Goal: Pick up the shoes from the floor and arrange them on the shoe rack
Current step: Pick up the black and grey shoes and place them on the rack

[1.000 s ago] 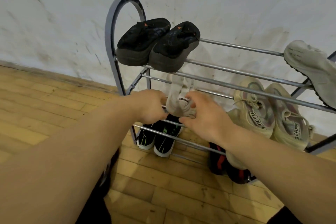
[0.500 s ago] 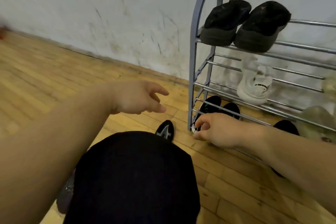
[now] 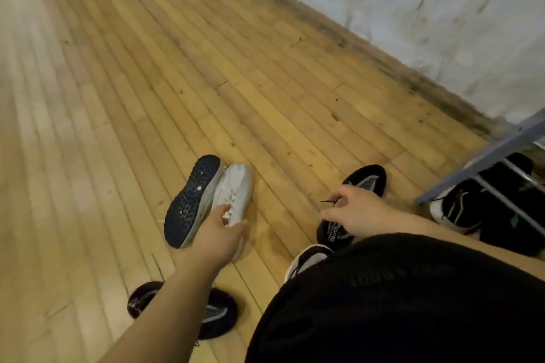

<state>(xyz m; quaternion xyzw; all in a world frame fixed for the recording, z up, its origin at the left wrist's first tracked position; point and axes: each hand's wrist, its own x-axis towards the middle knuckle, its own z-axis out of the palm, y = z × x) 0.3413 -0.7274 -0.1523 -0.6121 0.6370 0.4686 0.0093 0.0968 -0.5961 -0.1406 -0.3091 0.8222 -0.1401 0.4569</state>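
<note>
Here, left hand point(image 3: 219, 234) grips a white perforated shoe point(image 3: 234, 190); right hand point(image 3: 358, 212) pinches a thin black lace point(image 3: 327, 201).

Bare arms, black legwear

The left forearm point(image 3: 165, 303) and right forearm point(image 3: 442, 233) are uncovered as far as the frame edge; the left hand point(image 3: 218, 239) and right hand point(image 3: 356, 212) are bare too; a black garment point(image 3: 398, 303) covers the leg, matte, with a fine mesh-like weave in faint bands; its edge runs in a rounded curve; finer detail is blurred.
</note>
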